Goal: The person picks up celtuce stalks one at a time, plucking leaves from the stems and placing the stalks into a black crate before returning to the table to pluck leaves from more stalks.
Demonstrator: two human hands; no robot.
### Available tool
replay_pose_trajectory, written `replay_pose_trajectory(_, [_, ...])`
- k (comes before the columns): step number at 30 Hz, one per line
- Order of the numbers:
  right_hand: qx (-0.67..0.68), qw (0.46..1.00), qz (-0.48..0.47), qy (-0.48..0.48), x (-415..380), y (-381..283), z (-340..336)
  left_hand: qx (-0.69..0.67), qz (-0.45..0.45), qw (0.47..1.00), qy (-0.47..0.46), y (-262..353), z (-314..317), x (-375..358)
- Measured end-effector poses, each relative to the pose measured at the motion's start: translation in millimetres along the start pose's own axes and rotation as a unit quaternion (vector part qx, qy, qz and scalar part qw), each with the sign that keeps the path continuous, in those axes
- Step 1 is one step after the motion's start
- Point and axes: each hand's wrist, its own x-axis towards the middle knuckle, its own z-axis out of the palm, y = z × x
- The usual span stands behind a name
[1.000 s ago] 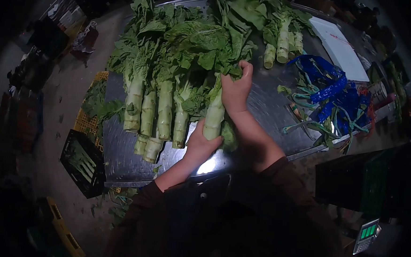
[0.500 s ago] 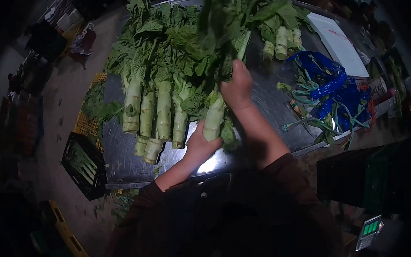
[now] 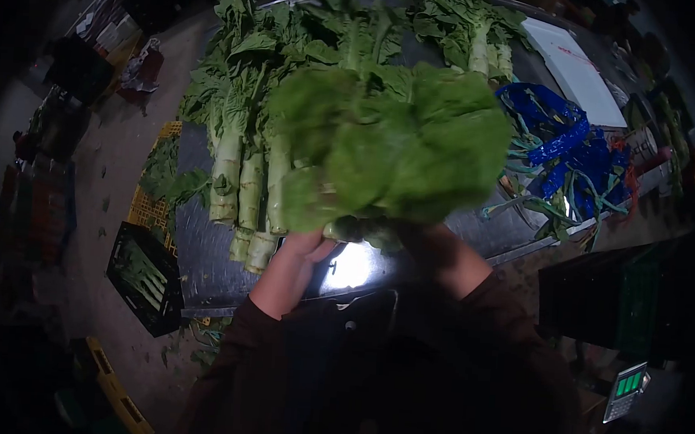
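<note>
Leaves [image 3: 416, 142] partly hid the left hand [image 3: 306, 246] and right hand [image 3: 435, 242], so I could not tell their fingers' grip. A soft, steady hold seemed best

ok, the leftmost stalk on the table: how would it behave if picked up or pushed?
The leftmost stalk is probably stiff at its base, which is thick and straight. Its leaves look floppy, broad and crumpled, so they'd likely sag or drag. The rounded sides suggest it could roll on the smooth table, though the neighbouring stalk may check that.
</note>
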Motion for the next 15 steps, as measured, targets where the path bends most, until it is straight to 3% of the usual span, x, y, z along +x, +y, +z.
replay_pose_trajectory(1, [-0.333, 0.931, -0.147, -0.017, -12.1, 5.4, -21.3, -0.002, -0.065, 0.997, -0.034, 7.5, -22.8, 5.5])
replay_pose_trajectory(2, [-0.158, 0.986, 0.044, 0.012, 19.7, 30.3, -66.2, -0.001, -0.061, 0.998, -0.029, 13.4, -19.0, 1.5])
replay_pose_trajectory(4, [-0.141, 0.959, 0.200, 0.141, 26.5, -14.1, -58.5, -0.068, -0.019, 0.989, -0.127, 26.7, -6.1, -9.6])
replay_pose_trajectory(5, [-0.326, 0.921, 0.193, 0.094, 32.2, -15.0, -78.4, -0.047, -0.006, 0.990, -0.129, 28.9, -8.8, -12.8])
replay_pose_trajectory(6, [-0.327, 0.921, 0.192, 0.087, 27.2, -20.8, -83.1, -0.047, 0.001, 0.991, -0.128, 30.5, -12.2, -15.8])
replay_pose_trajectory(7, [-0.594, 0.787, 0.167, -0.016, 16.0, -30.0, -83.1, -0.036, 0.005, 0.989, -0.146, 31.7, -15.9, -18.3])
replay_pose_trajectory(8, [-0.802, 0.574, 0.122, -0.114, 11.2, -40.6, -77.3, -0.025, 0.008, 0.986, -0.166, 32.7, -18.4, -20.1])
replay_pose_trajectory(9, [-0.847, 0.482, 0.169, -0.149, 12.7, -52.0, -70.5, -0.024, 0.012, 0.985, -0.168, 33.3, -20.0, -22.5])
replay_pose_trajectory(10, [-0.848, 0.482, 0.166, -0.147, 16.5, -54.2, -67.6, -0.004, 0.007, 0.985, -0.170, 33.7, -20.9, -24.1])
replay_pose_trajectory(12, [-0.613, 0.781, 0.076, -0.091, 24.0, -57.5, -60.2, 0.018, -0.002, 0.984, -0.179, 30.2, -18.6, -25.7])
replay_pose_trajectory(13, [-0.615, 0.781, 0.071, -0.083, 29.9, -61.1, -48.6, 0.025, -0.007, 0.983, -0.182, 27.7, -15.9, -25.1])
replay_pose_trajectory(15, [-0.287, 0.946, 0.148, -0.027, 43.4, -68.5, -11.6, 0.053, -0.021, 0.983, -0.177, 23.2, -11.4, -24.1])
